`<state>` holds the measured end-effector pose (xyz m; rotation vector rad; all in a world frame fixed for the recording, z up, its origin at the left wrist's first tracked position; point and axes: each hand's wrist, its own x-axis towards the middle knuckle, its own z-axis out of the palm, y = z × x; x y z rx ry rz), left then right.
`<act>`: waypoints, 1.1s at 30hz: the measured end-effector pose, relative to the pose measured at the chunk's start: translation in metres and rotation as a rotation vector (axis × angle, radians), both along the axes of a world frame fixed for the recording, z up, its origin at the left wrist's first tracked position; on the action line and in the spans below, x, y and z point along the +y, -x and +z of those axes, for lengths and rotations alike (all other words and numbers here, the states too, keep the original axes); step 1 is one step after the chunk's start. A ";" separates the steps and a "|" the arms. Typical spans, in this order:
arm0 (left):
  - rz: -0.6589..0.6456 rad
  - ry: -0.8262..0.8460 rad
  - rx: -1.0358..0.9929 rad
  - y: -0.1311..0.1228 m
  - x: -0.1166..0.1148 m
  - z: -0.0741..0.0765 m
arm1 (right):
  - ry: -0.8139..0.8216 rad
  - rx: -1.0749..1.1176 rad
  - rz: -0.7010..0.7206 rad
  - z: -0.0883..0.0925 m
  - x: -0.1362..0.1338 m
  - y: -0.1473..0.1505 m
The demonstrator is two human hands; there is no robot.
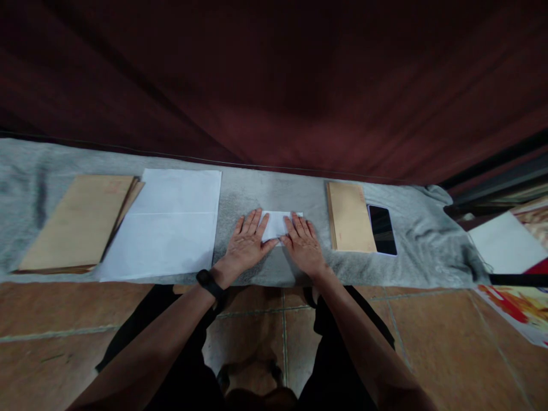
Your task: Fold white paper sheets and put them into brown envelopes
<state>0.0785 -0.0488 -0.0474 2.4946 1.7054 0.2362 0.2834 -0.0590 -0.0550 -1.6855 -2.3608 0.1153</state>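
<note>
1. Head view: fingers of the left hand (246, 238) lie extended and flat, thumb spread inward, on the left end of a small white paper piece (275, 224); nothing is gripped.
2. The right hand (303, 242) mirrors it at the paper's right end, fingers spread slightly, palm down, pressing rather than grasping. The thumbs nearly meet at the near edge.
3. The paper lies between the hands on a grey cloth (265, 191). It should be light, flexible and easily creased or torn; thumb and fingertip at opposite edges look the best hold. Its layers are too small to count.
4. Leftward, beyond a black wristband (210, 285), lie large white sheets (173, 228), then a stack of large kraft envelopes (81, 222).
5. Rightward sit smaller kraft envelopes (351, 220), with a smartphone (383, 229) just beside them.
</note>
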 end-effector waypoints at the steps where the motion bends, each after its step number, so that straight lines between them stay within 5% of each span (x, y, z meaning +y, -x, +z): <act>1: 0.003 -0.006 -0.005 0.000 0.000 0.000 | -0.003 -0.002 -0.005 0.000 0.000 -0.001; 7: 0.004 -0.050 -0.062 -0.006 -0.001 0.003 | 0.003 0.002 -0.031 -0.003 0.000 -0.003; 17: -0.168 -0.073 -0.123 -0.040 -0.015 -0.003 | 0.054 -0.027 -0.023 0.003 0.000 -0.003; 33: -0.063 -0.032 -0.058 -0.022 -0.011 0.001 | -0.008 0.013 -0.094 -0.001 0.001 -0.014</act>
